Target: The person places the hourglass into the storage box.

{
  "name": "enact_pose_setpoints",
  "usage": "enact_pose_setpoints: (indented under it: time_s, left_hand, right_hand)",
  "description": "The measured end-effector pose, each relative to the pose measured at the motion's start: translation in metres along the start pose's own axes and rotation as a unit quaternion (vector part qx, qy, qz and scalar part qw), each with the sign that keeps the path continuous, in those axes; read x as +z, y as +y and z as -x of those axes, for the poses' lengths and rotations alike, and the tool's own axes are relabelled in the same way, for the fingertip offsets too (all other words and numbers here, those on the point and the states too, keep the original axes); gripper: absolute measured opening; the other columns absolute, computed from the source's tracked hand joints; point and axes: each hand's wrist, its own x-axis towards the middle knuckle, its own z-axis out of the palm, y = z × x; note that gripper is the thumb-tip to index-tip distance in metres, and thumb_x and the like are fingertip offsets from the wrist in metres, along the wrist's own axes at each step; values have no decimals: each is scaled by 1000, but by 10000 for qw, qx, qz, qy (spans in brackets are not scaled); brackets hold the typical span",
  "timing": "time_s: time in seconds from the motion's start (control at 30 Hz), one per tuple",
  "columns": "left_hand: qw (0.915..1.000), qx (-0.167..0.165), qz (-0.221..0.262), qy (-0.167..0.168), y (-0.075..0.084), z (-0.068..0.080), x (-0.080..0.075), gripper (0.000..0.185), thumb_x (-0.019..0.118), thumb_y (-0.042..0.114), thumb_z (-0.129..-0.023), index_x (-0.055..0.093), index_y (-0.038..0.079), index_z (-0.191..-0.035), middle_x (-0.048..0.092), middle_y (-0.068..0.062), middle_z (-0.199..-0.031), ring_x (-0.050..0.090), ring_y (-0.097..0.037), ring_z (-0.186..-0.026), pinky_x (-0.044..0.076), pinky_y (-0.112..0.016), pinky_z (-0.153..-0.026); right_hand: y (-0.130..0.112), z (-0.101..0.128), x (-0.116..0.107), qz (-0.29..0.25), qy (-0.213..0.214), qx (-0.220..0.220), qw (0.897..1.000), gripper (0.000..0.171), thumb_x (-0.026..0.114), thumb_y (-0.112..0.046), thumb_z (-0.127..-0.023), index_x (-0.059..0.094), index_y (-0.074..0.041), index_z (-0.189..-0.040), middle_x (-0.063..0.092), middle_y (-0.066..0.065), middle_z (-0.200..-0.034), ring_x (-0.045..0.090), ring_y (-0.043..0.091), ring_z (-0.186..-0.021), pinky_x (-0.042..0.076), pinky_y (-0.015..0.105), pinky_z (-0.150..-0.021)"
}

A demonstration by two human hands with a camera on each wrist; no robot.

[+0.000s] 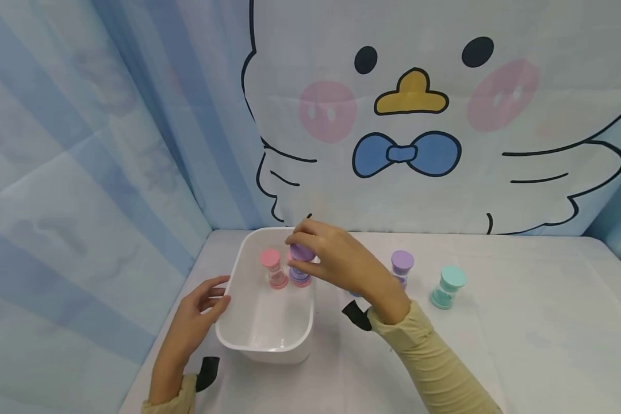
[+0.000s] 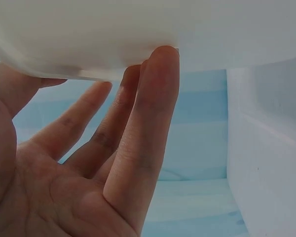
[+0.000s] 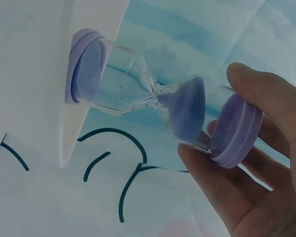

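Right hand (image 1: 336, 261) pinches purple hourglass (image 1: 301, 265) top inside white tub (image 1: 269, 339).

- In the head view, the right hand (image 1: 336, 261) covered most of the purple hourglass (image 1: 300, 265) in the white tub (image 1: 269, 339); only its top cap and lower part showed.
- A blue object (image 1: 355, 294) behind the right wrist was almost wholly hidden; its kind could not be told.
- The second purple hourglass (image 1: 402, 268) was partly masked by the same hand.
- In the left wrist view, the tub's wall (image 2: 138, 34) was cut off by the top edge, and the left hand (image 2: 84, 168) by the lower-left corner.
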Motion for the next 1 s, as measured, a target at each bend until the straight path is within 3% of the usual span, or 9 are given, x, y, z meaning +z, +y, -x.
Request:
enact_pose_setpoints:
  time_s: [0.43,0.63,1.0]
  left_hand:
    - [9999,158,-12,18,-1,1,0,48,64,28,-98,52,11,-142,61,-17,-132,62,-32,-116,57,-39,-89]
    - [9999,103,-48,47,1,0,1,48,64,29,-98,53,11,-141,61,-17,-131,62,-34,-117,57,-44,-91]
    - [10000,51,-45,39,2,0,0,47,64,28,-98,53,11,-141,62,-18,-130,62,-34,-116,57,-40,-89]
  right_hand:
    - [1,-6,13,123,-328,53,9994,34,80,-25,-84,71,-11,-114,65,2,-108,64,13,-94,57,22,-81]
    - [4,-8,21,20,-543,118,9985,37,80,-27,-85,71,-10,-116,65,3,-109,64,13,-94,57,23,-81]
    - [12,-12,33,-20,-878,235,9959,37,80,-26,-85,71,-10,-117,65,3,-109,63,12,-96,57,25,-83]
